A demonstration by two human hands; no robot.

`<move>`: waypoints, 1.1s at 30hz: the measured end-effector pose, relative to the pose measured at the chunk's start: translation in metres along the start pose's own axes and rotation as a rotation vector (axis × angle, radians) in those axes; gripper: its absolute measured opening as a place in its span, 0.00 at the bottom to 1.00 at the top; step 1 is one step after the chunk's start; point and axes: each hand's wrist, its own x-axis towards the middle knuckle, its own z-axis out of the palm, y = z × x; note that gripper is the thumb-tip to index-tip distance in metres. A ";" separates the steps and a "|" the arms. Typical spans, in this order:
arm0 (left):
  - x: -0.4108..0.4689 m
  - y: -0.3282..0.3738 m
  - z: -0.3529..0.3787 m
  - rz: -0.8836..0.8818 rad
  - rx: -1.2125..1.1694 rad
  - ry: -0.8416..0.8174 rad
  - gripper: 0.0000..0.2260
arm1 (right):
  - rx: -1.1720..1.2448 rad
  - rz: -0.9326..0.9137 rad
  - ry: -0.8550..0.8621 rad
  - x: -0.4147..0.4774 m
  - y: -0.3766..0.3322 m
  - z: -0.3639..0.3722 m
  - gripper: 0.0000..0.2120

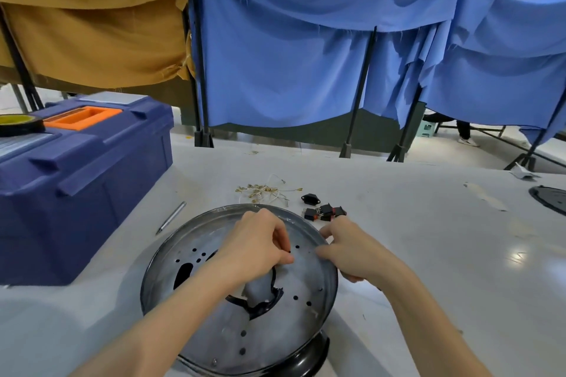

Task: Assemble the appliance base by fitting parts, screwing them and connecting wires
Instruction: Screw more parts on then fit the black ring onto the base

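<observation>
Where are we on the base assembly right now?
Early. Done: nothing clearly fitted on the metal base plate; most holes look empty. In hand: left hand pinches a small black part over it, right hand grips its rim. Left: terminal wires, rocker switches and slim metal tool lie untouched.

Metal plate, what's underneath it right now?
A black housing shows under the metal plate's near rim and through its cutouts. The rest beneath is covered; the left hand hides part of the centre.
</observation>
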 end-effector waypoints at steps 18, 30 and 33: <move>0.033 -0.040 -0.004 0.015 0.399 -0.057 0.14 | 0.127 0.117 -0.227 -0.012 0.008 -0.036 0.15; 0.034 -0.047 -0.007 0.039 0.318 -0.035 0.08 | 0.048 0.214 0.032 0.031 0.044 -0.026 0.05; 0.033 -0.047 -0.006 0.045 0.307 -0.023 0.08 | -0.060 0.181 0.097 0.045 0.039 -0.014 0.04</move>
